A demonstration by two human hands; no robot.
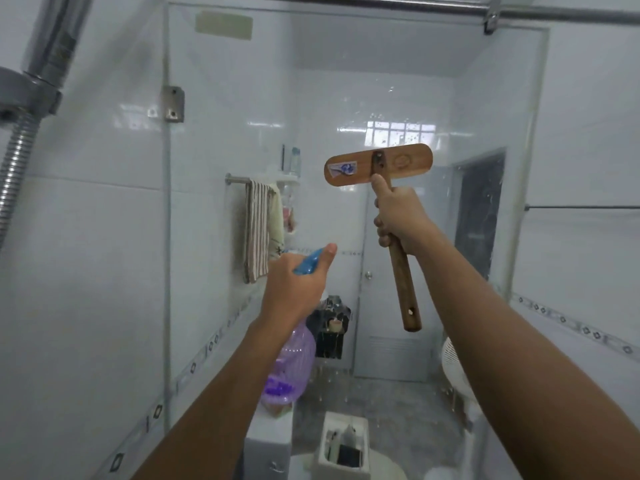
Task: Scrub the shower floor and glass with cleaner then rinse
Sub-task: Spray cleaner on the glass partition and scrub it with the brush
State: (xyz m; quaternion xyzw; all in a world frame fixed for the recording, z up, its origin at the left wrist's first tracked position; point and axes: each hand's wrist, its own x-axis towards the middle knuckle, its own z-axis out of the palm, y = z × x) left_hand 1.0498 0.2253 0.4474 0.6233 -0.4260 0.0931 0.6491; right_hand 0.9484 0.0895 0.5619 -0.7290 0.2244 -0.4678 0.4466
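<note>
The glass shower panel (346, 98) stands straight ahead, with water drops and streaks on its lower and right parts. My right hand (398, 213) grips the wooden handle of a scrub brush (379, 165), whose flat wooden head is held high against the glass, back side toward me. My left hand (296, 282) holds a purple spray bottle (289, 365) by its blue trigger head, thumb on top, nozzle aimed at the glass below the brush. The shower floor is out of view.
A shower hose and holder (20, 109) hang at the left wall. A metal hinge (172, 103) clamps the glass edge. Behind the glass are a towel on a rail (256, 230), a grey door (391, 306), a toilet tank (270, 441) and a brush holder (346, 441).
</note>
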